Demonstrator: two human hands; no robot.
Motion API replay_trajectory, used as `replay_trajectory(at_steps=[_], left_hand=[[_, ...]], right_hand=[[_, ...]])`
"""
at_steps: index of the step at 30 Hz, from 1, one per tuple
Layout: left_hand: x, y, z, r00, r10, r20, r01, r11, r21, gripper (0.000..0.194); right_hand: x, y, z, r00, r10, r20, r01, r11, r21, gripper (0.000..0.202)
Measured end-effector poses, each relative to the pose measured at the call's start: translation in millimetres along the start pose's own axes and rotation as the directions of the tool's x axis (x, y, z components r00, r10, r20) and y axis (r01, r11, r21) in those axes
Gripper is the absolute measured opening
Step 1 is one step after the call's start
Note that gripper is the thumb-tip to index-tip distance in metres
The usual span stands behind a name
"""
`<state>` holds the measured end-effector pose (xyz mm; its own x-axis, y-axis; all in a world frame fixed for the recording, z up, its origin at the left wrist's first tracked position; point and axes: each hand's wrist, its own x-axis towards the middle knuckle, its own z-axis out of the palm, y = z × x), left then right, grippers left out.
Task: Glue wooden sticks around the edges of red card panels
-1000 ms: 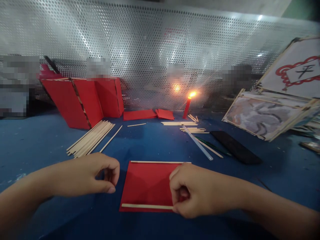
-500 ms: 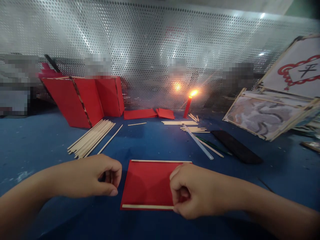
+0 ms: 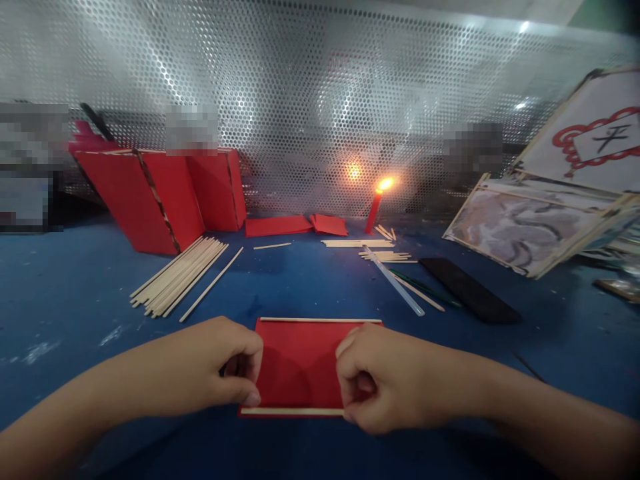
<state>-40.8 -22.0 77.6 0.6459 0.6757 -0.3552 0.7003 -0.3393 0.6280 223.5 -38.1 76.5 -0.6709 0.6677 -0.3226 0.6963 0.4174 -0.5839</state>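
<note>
A red rectangular card (image 3: 300,367) lies flat in front of me. One thin wooden stick (image 3: 320,321) runs along its far edge and a second wooden stick (image 3: 293,411) along its near edge. My left hand (image 3: 233,367) is closed over the card's left side, thumb tip just above the near stick's left end; whether it touches the stick I cannot tell. My right hand (image 3: 380,380) covers the card's right side, fingers curled and pinched at the near stick. That stick's right end is hidden under this hand.
Behind the card, a pile of wooden sticks (image 3: 183,277) lies beside red folded panels (image 3: 165,193). A lit red candle (image 3: 373,212) stands near the perforated metal screen (image 3: 280,87). To the right are shorter sticks (image 3: 357,243), a translucent glue stick (image 3: 400,287), a black case (image 3: 467,290) and a stick-framed paper lantern (image 3: 530,227).
My left hand has moved right and toward me, from beside the card to over its left edge by the near stick. My right hand stays almost in place.
</note>
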Motion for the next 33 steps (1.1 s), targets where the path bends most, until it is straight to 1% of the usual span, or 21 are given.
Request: replay_trajectory(at_steps=[2, 5, 7, 12, 15, 22, 28, 33], left_hand=[[1.3, 0.7, 0.0, 1.000, 0.000, 0.003, 0.001, 1.000, -0.031, 0.008], [2.2, -0.3, 0.2, 0.999, -0.041, -0.009, 0.041, 0.999, -0.010, 0.005], [2.0, -1.9, 0.9, 0.998, -0.057, -0.013, 0.057, 0.998, 0.002, 0.007], [2.1, -5.2, 2.7, 0.999, -0.039, -0.011, 0.039, 0.998, -0.055, 0.007], [2.9, -6.5, 2.9, 0.999, -0.035, -0.015, 0.034, 0.998, -0.057, 0.008], [3.3, -8.0, 3.4, 0.998, -0.057, -0.026, 0.057, 0.998, -0.003, 0.011], [2.3, -5.3, 3.8, 0.998, -0.069, -0.014, 0.069, 0.997, -0.027, 0.013], [2.3, -5.3, 4.1, 0.998, -0.060, -0.026, 0.059, 0.997, -0.048, 0.010]], right_hand=[[0.6, -0.7, -0.3, 1.000, 0.004, 0.006, -0.004, 1.000, -0.005, 0.008], [1.6, -0.9, -0.8, 1.000, -0.015, 0.015, 0.015, 1.000, -0.007, 0.009], [2.0, -0.8, -1.3, 0.999, -0.028, 0.020, 0.028, 1.000, -0.008, 0.009], [1.1, -3.7, -3.7, 1.000, -0.005, 0.024, 0.005, 1.000, -0.024, 0.011], [0.4, -5.1, -4.0, 0.999, -0.001, 0.036, 0.002, 1.000, -0.023, 0.012], [0.7, -2.0, -1.8, 0.998, -0.063, 0.009, 0.063, 0.996, -0.066, 0.010], [-2.6, -7.8, -3.0, 0.994, -0.110, 0.027, 0.112, 0.983, -0.142, 0.015], [-5.9, -9.3, -2.4, 0.983, -0.180, 0.041, 0.184, 0.965, -0.189, 0.013]])
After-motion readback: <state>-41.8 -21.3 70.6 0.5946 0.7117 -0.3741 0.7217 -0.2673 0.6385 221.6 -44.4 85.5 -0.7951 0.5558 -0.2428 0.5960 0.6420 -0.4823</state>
